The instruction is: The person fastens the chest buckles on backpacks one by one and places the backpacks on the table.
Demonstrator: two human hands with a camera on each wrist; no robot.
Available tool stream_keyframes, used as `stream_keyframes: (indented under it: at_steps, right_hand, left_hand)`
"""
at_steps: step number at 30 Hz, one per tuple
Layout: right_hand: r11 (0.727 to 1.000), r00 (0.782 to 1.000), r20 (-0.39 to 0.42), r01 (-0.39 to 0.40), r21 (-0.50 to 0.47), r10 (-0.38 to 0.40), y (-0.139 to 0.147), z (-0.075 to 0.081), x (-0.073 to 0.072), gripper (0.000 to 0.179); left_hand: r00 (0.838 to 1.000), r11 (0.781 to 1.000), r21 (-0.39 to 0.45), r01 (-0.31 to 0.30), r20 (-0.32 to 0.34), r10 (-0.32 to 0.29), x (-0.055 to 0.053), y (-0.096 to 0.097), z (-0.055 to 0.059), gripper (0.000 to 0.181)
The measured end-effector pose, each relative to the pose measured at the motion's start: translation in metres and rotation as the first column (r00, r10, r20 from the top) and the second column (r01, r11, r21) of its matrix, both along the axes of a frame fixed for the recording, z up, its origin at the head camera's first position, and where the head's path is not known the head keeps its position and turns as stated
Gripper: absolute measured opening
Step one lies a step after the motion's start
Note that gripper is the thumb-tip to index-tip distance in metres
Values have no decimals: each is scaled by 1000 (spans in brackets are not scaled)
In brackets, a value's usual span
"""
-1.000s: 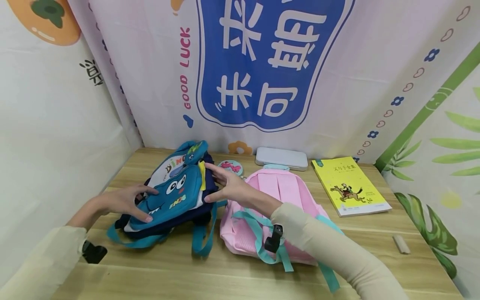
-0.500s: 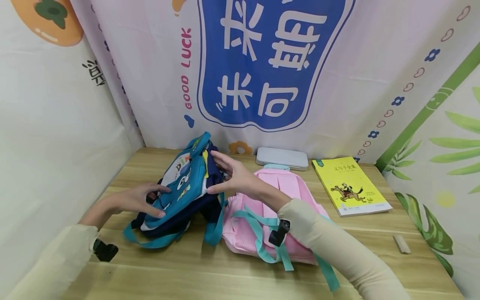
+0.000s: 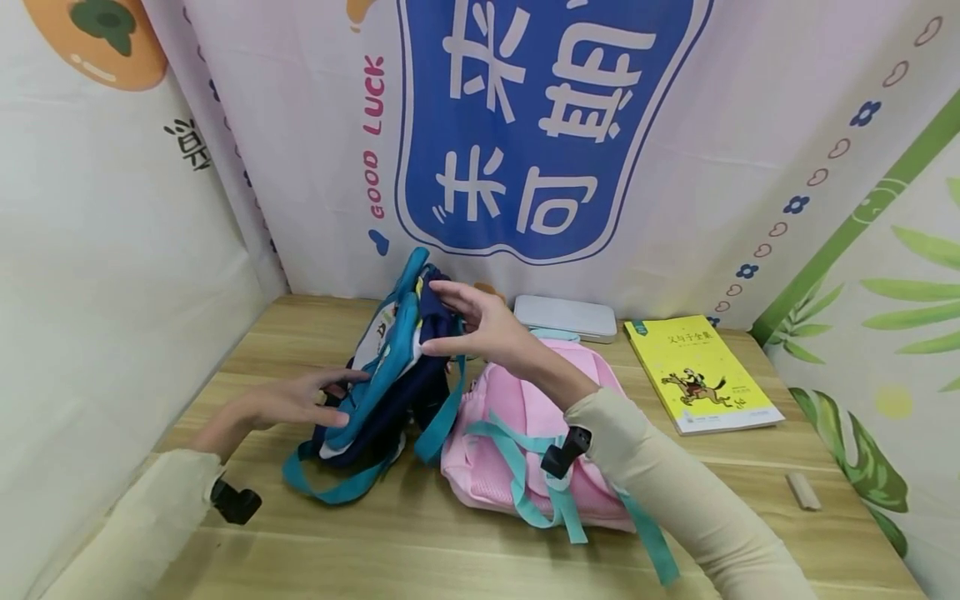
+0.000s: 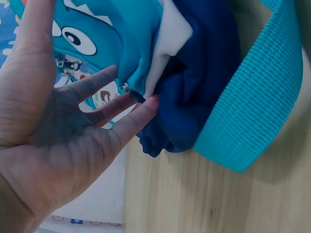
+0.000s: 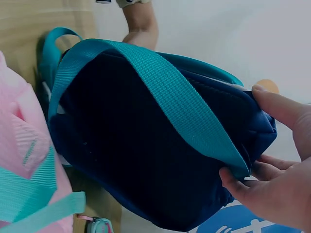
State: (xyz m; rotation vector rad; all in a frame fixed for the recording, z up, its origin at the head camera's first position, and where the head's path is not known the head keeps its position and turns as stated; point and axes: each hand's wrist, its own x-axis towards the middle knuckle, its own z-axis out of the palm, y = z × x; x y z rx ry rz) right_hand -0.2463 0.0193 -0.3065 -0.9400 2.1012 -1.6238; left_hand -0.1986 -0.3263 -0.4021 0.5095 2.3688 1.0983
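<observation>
A blue and navy backpack (image 3: 405,408) with a cartoon monster front stands tilted on its side at the left of the table. My left hand (image 3: 288,404) touches its lower left part, the fingers nearly straight along the edge in the left wrist view. On the upper right side, my right hand (image 3: 498,329) grips the navy fabric, thumb on one face and fingers on the other. A teal strap (image 5: 160,97) arcs across the dark back panel in the right wrist view. The monster's eye (image 4: 77,41) shows beside my left fingers.
Right beside it lies a pink backpack (image 3: 480,425) with teal straps. A white case (image 3: 562,315) sits at the back, a yellow book (image 3: 701,375) to the right. A small pale block (image 3: 804,489) lies near the right edge. Printed cloth walls (image 3: 315,167) surround the table.
The blue backpack has swung from lying almost flat to a steep tilt, its front turning left, and has shifted right. Both hands have moved right with it. The pink backpack stays put.
</observation>
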Motion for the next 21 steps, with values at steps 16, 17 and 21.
stream_keyframes:
  at_steps: [16,17,21]
  right_hand:
    - [999,992,-122,-14,-46,8,-6,25,-5,64]
    - [999,991,-132,-19,-42,13,-6,27,-5,65]
    - [999,985,-170,-32,-10,30,-9,33,-6,68]
  left_hand:
    - [1000,983,182,9,-29,-4,-8,24,-17,86]
    - [1000,981,192,12,-28,-7,-9,25,-18,86]
    - [999,975,221,23,-33,-16,-10,29,-19,85]
